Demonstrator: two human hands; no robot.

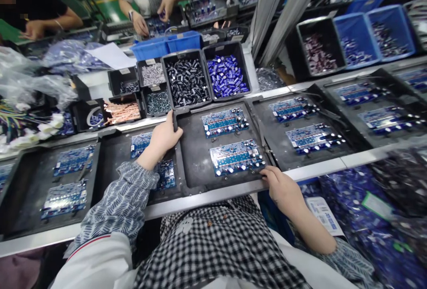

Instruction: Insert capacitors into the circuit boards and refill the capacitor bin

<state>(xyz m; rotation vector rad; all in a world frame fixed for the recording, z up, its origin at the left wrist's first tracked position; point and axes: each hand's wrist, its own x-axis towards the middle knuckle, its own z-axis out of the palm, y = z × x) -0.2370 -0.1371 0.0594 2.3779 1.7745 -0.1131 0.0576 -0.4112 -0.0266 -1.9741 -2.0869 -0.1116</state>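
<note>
In front of me a black tray (196, 171) carries two blue circuit boards, an upper circuit board (225, 122) and a lower circuit board (236, 158), both fitted with small cylindrical capacitors. My left hand (166, 137) grips the tray's left rim near the far corner, thumb over the edge. At the near right corner, my right hand (282, 189) has its fingers curled onto the same tray's edge; its fingertips are partly hidden. Under my left forearm lies another tray (111, 155), whose circuit boards are partly covered by my arm and sleeve.
Beyond the trays stand a bin of black capacitors (187, 80) and a bin of blue capacitors (228, 73), beside smaller parts boxes. More board-bearing trays line the metal rail (196, 200). Metal posts (276, 13) rise behind. Two people work across the line. Bagged parts (353, 204) lie lower right.
</note>
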